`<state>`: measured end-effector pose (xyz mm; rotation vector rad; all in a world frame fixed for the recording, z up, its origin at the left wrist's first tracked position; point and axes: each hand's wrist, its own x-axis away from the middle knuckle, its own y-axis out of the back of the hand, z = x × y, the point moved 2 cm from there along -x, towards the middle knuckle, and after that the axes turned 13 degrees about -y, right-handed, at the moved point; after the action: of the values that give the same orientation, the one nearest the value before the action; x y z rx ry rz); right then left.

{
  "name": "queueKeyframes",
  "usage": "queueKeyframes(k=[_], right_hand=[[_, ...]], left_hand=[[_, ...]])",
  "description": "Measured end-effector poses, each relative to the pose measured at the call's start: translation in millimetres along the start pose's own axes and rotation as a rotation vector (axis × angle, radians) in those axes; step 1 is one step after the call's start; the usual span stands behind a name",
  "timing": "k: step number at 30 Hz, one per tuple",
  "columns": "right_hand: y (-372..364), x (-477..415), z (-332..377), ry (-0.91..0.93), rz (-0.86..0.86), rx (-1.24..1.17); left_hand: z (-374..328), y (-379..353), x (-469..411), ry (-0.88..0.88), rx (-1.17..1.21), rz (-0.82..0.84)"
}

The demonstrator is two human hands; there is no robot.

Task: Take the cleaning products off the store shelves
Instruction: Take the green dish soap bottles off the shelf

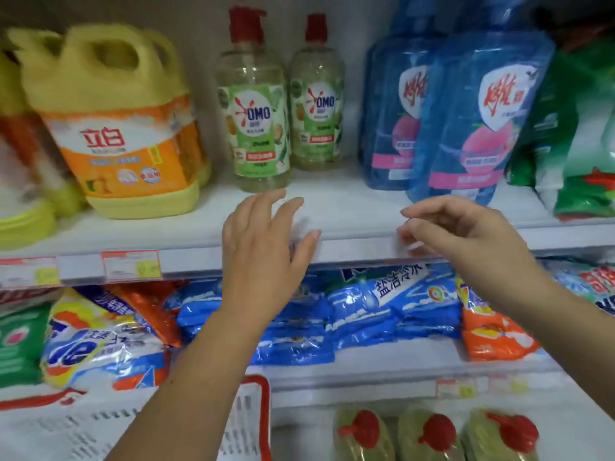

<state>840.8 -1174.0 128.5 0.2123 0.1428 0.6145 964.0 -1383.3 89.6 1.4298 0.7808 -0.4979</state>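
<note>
Our empty left hand [263,247] and right hand [462,234], apart, should grip the nearer clear red-capped OMO bottle [254,104] by its body.

Red price tag [131,264] on white shelf edge [359,249].

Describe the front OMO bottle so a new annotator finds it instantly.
Start at the upper shelf, between the yellow jug on the left and the blue refill pouches on the right. Two clear bottles with red pump caps stand there. The front OMO bottle is the left one, nearer the shelf edge, just above the left hand.
</note>
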Motion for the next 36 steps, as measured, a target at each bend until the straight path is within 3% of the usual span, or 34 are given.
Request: queueKeyframes(k=[5, 10, 16, 24, 32, 36], right_hand=[[-74, -70, 56, 0.224, -0.029, 0.103], [-130, -131, 93, 0.076, 0.073, 0.231], [-165, -176, 113, 0.019, 0.025, 0.175], [-159, -170, 108, 0.046, -0.091, 0.113], [-132, -151, 90, 0.034, -0.005, 0.083], [-129, -135, 92, 0.096, -0.138, 0.027]], left_hand=[[48, -3, 9, 0.077, -0.113, 0.051], [51, -9, 10, 0.012, -0.142, -0.032], [54, -10, 10, -0.001, -0.142, -0.045], [54, -9, 11, 0.008, -0.121, -0.034], [51, -6, 12, 0.047, -0.075, -0.016], [53, -3, 12, 0.066, 0.011, 0.000]])
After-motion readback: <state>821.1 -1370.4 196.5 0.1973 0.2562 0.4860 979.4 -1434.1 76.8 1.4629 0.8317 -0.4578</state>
